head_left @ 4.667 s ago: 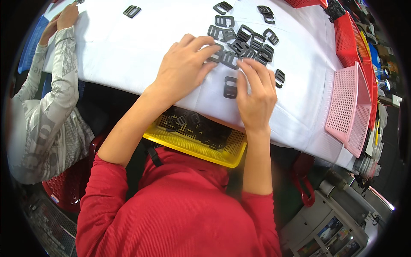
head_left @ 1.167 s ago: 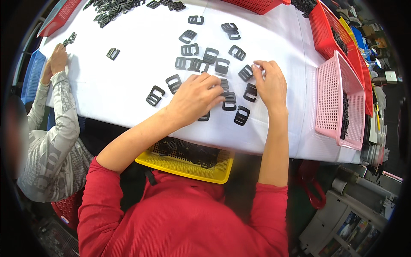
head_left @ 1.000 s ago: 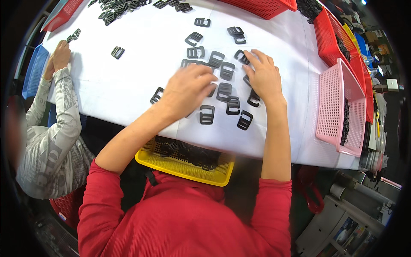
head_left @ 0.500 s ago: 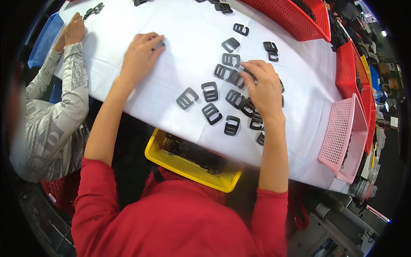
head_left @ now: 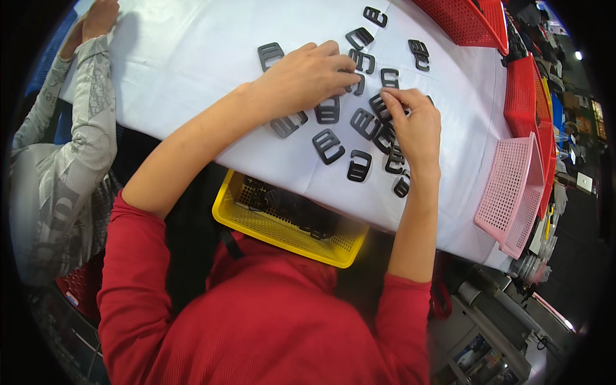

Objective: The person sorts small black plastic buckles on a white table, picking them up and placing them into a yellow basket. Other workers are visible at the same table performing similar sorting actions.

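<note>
Dark plastic strap buckles, open-sided frames with crossbars, lie scattered over the white-covered table. My left hand (head_left: 308,76) reaches across to them with bent fingers, its fingertips on a dark buckle (head_left: 357,85); its thumb is hidden. Another buckle (head_left: 270,55) lies just beyond that wrist, and one more (head_left: 328,110) sits partly under the hand. Thumb and index finger of my right hand (head_left: 416,125) pinch together at the near end of a buckle (head_left: 389,77). Close by that hand are overlapping buckles (head_left: 385,136), partly covered.
A yellow basket (head_left: 282,242) holding dark parts sits below the table edge before me. Red baskets (head_left: 471,25) and a pink basket (head_left: 510,192) line the right side. At the left, another person's hands (head_left: 99,19) rest at the table.
My left hand has swept right from the left part of the table onto the buckles. My right hand's fingers have drawn into a pinch. The view has shifted slightly.
</note>
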Demonstrator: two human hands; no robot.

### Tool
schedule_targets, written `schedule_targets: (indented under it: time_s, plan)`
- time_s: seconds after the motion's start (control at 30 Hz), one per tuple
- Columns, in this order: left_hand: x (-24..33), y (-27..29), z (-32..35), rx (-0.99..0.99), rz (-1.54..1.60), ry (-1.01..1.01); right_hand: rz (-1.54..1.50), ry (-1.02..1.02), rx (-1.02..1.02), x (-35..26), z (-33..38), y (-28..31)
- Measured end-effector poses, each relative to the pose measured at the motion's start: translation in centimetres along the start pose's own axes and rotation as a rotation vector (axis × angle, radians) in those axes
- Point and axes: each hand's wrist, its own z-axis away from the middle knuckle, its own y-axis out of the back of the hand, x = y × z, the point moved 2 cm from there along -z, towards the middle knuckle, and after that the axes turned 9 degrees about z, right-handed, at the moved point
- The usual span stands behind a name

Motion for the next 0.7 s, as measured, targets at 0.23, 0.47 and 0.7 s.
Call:
schedule_targets:
  time_s: [0.23, 0.47, 0.7]
  plan:
    - [-0.6, 0.3, 0.5, 0.194, 0.194, 0.234, 0.005, 0.286, 0.193, -2.3, 3.2, -0.4]
    - [2.3, 4.3, 5.3, 0.259, 0.206, 0.296, 0.147, 0.285, 0.271, -2.4, 6.9, -1.6]
    - [5.8, 2.3, 9.9, 0.161, 0.021, 0.181, 0.151, 0.395, 0.266, -4.6, 10.4, -3.8]
